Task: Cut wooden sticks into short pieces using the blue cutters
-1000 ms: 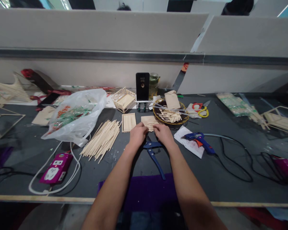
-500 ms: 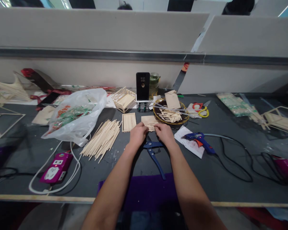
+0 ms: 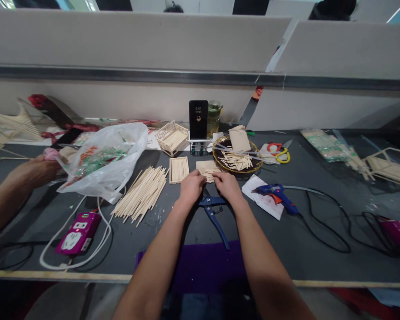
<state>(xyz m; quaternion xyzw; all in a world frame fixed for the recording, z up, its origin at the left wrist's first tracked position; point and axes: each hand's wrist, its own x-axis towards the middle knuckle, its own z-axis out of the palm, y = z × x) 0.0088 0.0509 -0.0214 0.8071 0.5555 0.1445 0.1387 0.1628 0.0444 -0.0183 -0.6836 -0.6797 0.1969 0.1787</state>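
Note:
My left hand (image 3: 192, 187) and my right hand (image 3: 227, 186) are close together, fingers bent and pinching at the two ends of short wooden sticks (image 3: 209, 178). The sticks lie over a light brown sheet (image 3: 205, 166); my fingertips hide part of them. Just below my hands lies a pair of blue-handled cutting pliers (image 3: 216, 222). Left of my left hand rests a small framed panel of wooden sticks (image 3: 179, 170). Beyond my right hand is a round basket (image 3: 256, 168) holding many short cut sticks (image 3: 235, 161).
A pile of long sticks (image 3: 142, 193), a plastic bag (image 3: 133, 138) and a pink power strip (image 3: 78, 233) lie left. A blue glue gun (image 3: 278, 195) rests on paper at right, near scissors (image 3: 282, 155). A phone (image 3: 198, 120) stands behind. Another person's arm (image 3: 10, 195) reaches in from the left.
Another person's arm has come in at the left, its hand beside the plastic bag with something pink. My own hands have barely moved over the short sticks.

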